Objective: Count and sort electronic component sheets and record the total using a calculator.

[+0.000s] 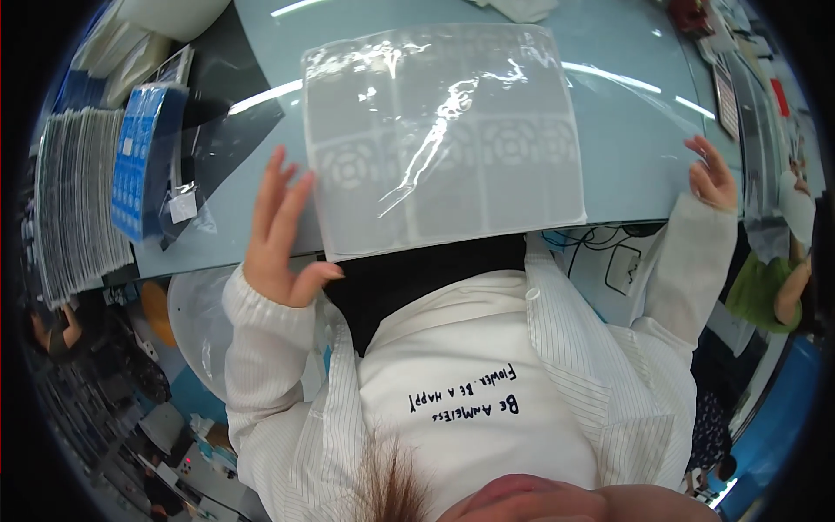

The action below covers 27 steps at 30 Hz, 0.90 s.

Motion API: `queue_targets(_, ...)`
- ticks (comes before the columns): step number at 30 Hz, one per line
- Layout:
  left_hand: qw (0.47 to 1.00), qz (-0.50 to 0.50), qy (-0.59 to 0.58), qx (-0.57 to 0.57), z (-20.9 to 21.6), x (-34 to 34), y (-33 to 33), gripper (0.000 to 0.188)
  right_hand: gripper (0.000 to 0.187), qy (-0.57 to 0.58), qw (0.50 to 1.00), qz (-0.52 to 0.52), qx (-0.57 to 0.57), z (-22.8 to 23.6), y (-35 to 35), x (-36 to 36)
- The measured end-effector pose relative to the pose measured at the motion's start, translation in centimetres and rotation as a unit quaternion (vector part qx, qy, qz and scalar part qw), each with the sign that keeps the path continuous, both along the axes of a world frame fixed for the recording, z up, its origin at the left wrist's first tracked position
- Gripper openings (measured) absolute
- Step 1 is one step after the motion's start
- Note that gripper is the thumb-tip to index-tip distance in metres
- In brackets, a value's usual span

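Workpiece: we have a translucent film-covered sheet (444, 196) lying flat on the glossy table (631, 178), directly in front of the body, its lower edge along the table's near edge. Faint round patterns show through it.

Grip: our left hand (283, 230) is released, fingers spread just beside the sheet's left edge; we cannot tell whether a fingertip touches it. Our right hand (713, 178) is well apart from the sheet, fingers loosely curled, with nothing visible in its grasp.

Status: we judge the laying-out complete, since the sheet lies flat and unsupported by either hand. Creases and glare streaks remain across the film, so we do not rate it fully smooth. We cannot tell whether its edges are sealed, or what else is left.

Surroundings: at left we have a blue pack (143, 161) beside a tall stack of thin sheets (76, 204).
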State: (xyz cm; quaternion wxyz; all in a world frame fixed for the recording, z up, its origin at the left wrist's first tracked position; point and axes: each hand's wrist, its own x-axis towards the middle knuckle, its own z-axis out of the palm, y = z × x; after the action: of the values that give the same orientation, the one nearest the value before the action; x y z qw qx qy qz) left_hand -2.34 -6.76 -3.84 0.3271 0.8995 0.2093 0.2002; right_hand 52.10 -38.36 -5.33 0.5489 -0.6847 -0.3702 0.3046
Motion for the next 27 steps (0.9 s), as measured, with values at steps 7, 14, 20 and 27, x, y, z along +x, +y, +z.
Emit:
queue_targets(7, 0.971, 0.17, 0.152, 0.069, -0.6, -4.4, 2.5, 0.049, 0.049, -0.118, 0.985, -0.039, -0.122, -1.0, -1.3, 0.5)
queue_targets(14, 0.96, 0.202, 0.145, 0.128, 3.6, -5.0, 3.5, 0.034, 0.05, -0.523, 0.812, -0.124, -0.227, 2.0, -4.3, 4.1)
queue_targets(20, 0.979, -0.093, -0.008, 0.18, 5.1, 6.3, 1.6, 0.034, 0.033, -0.567, 0.818, 0.067, -0.06, 13.3, 4.6, -10.8)
queue_targets(27, 0.956, -0.155, 0.032, 0.248, 3.7, 9.2, 0.7, 0.038, 0.038, -0.533, 0.761, 0.344, 0.135, 10.0, 18.4, -20.6)
